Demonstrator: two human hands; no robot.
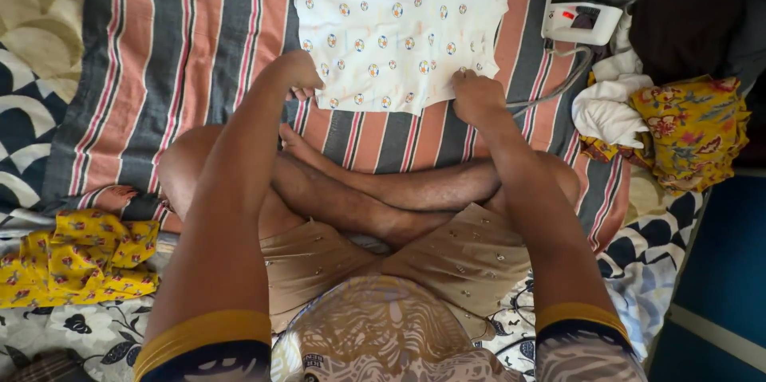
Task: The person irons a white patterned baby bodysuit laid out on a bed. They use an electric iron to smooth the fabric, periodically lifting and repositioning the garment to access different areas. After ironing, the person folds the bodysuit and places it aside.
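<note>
A small white garment (399,23) with a pattern of little round prints lies flat on a striped cloth (183,39) in front of my crossed legs. My left hand (299,75) grips its near left corner. At the near right corner, my right hand (476,96) pinches the hem. Both arms reach forward over my knees.
A white electric iron (586,11) rests at the upper right, its cord (558,79) running beside my right hand. A heap of clothes lies to the right, with a white cloth (606,111) and a yellow floral one (694,131). Another yellow floral cloth (72,258) lies at the left.
</note>
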